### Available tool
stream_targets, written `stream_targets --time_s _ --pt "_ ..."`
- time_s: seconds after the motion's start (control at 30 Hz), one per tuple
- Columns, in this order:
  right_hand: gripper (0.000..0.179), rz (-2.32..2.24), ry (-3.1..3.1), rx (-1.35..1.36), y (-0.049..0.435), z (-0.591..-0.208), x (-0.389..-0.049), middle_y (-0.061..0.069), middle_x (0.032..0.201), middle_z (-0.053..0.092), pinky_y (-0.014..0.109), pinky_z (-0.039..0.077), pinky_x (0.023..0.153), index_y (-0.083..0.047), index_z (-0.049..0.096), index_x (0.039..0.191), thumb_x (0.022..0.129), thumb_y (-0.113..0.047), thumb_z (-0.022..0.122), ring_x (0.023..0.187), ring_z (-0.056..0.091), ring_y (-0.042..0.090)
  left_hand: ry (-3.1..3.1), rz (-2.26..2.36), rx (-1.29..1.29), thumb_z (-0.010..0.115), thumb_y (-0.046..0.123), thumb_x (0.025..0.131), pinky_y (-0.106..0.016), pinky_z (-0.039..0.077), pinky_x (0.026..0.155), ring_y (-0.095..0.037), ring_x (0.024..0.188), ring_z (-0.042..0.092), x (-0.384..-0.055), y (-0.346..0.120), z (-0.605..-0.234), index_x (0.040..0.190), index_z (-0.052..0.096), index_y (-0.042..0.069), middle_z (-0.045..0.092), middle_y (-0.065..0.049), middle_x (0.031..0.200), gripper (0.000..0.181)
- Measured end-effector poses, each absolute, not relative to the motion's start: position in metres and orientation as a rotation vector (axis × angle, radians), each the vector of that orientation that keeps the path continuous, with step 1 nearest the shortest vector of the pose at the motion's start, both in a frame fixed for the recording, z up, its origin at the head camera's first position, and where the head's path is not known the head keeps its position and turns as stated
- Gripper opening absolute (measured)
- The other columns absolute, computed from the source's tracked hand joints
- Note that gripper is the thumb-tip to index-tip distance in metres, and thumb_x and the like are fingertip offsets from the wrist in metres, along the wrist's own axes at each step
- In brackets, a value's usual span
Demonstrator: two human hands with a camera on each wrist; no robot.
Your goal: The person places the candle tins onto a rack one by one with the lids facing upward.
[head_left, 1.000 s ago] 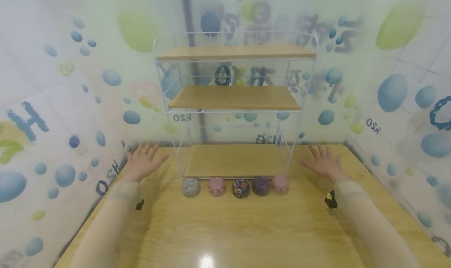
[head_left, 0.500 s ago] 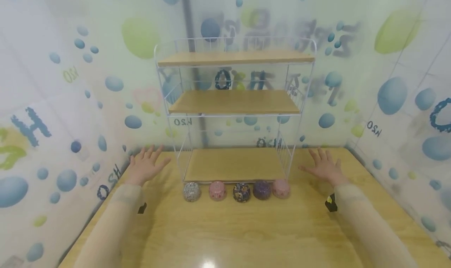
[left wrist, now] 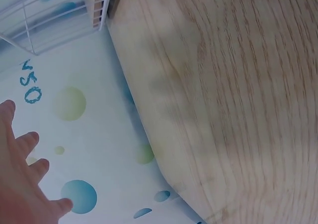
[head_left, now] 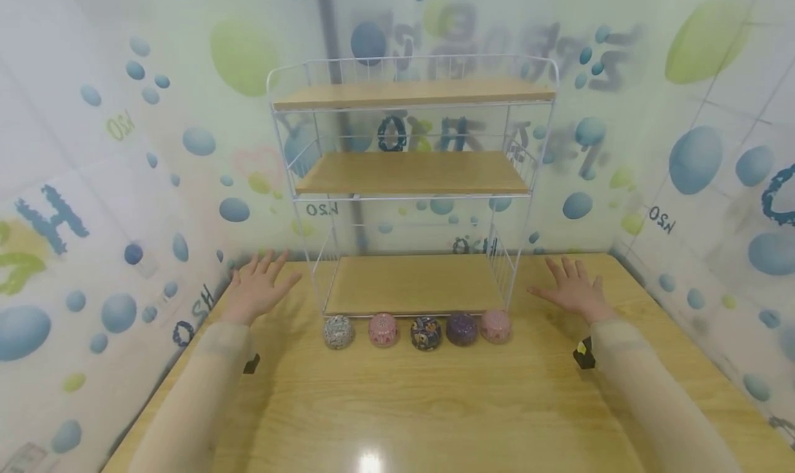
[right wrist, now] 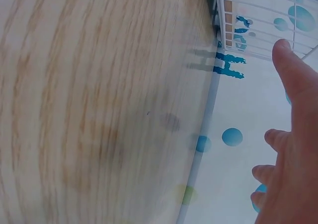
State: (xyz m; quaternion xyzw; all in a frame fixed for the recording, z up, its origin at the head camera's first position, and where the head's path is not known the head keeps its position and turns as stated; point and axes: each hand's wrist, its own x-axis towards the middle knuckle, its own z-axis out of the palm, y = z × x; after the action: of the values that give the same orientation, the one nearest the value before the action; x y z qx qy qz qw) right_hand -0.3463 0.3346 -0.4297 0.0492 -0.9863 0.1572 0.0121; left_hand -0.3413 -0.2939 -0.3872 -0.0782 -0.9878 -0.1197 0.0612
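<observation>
My left hand (head_left: 256, 293) is spread with straight fingers to the left of a white wire shelf rack (head_left: 413, 173), holding nothing. On the rack's other side, my right hand (head_left: 573, 290) is spread the same way, also holding nothing. In front of the rack's bottom board stands a row of small round tins: a white-grey patterned tin (head_left: 338, 332), a pink tin (head_left: 383, 330), a dark floral tin (head_left: 425, 333), a purple tin (head_left: 462, 329) and a pale pink tin (head_left: 495, 326). Both wrist views show spread fingers above the wooden table.
The wooden table (head_left: 397, 404) reaches back to a wall (head_left: 248, 141) printed with blue and green spots, and similar walls close in on both sides. The rack has three wooden boards. Small black wrist pieces show beside each sleeve.
The head view tilts slightly up and then back down. Both hands keep nearly the same place beside the rack, and the tins stay put.
</observation>
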Motion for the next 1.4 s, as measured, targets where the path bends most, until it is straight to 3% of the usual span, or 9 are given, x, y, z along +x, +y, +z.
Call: stream_targets --time_s 0.17,0.37,0.53,0.73,1.17,1.4 --pt "0.103 0.492 -3.059 0.166 0.331 -0.428 -0.346 0.035 0.153 0.005 0.08 -0.009 0.097 -0.001 0.016 0.152 0.086 -0.074 0.046 0.137 -0.004 0.057 -2.94 -0.49 -0.293 0.026 0.066 0.097 -0.072 0.009 0.107 -0.051 0.14 0.012 -0.338 -0.291 -0.389 0.156 0.011 0.018 0.013 -0.026 0.156 0.077" --pt "0.1 0.508 -3.032 0.193 0.329 -0.425 -0.343 0.036 0.152 0.011 0.081 0.005 0.099 0.003 0.019 0.151 0.088 -0.068 0.05 0.136 0.004 0.058 -2.815 -0.855 -0.336 0.028 0.058 0.101 -0.071 0.023 0.104 -0.048 0.136 0.026 -0.336 -0.286 -0.392 0.156 0.011 0.025 0.027 -0.025 0.152 0.067" --pt "0.096 0.527 -2.989 0.242 0.328 -0.425 -0.341 0.038 0.149 0.016 0.078 0.015 0.101 0.005 0.023 0.149 0.09 -0.064 0.052 0.135 0.011 0.058 -2.699 -1.079 -0.366 0.028 0.05 0.104 -0.071 0.033 0.097 -0.049 0.126 0.041 -0.334 -0.283 -0.394 0.156 0.017 0.022 0.039 -0.027 0.143 0.06" --pt "0.09 0.617 -2.944 0.285 0.324 -0.425 -0.339 0.038 0.147 0.022 0.074 0.022 0.101 0.006 0.027 0.147 0.091 -0.059 0.054 0.133 0.02 0.057 -2.544 -1.355 -0.464 0.029 0.04 0.106 -0.062 0.043 0.096 -0.047 0.116 0.051 -0.331 -0.276 -0.395 0.152 0.026 0.012 0.044 -0.03 0.136 0.054" --pt "0.082 0.743 -2.912 0.325 0.317 -0.427 -0.332 0.036 0.145 0.029 0.071 0.021 0.105 0.008 0.031 0.145 0.094 -0.051 0.056 0.133 0.023 0.056 -2.422 -1.57 -0.509 0.037 0.018 0.107 -0.059 0.045 0.095 -0.05 0.108 0.055 -0.319 -0.253 -0.391 0.142 0.035 -0.003 0.049 -0.034 0.123 0.041" --pt "0.083 0.771 -2.898 0.337 0.315 -0.426 -0.324 0.037 0.143 0.032 0.068 0.023 0.106 0.008 0.032 0.144 0.093 -0.052 0.057 0.131 0.027 0.056 -2.385 -1.614 -0.512 0.041 0.021 0.106 -0.057 0.047 0.096 -0.03 0.102 0.06 -0.326 -0.251 -0.403 0.141 0.038 -0.001 0.052 -0.03 0.12 0.042"
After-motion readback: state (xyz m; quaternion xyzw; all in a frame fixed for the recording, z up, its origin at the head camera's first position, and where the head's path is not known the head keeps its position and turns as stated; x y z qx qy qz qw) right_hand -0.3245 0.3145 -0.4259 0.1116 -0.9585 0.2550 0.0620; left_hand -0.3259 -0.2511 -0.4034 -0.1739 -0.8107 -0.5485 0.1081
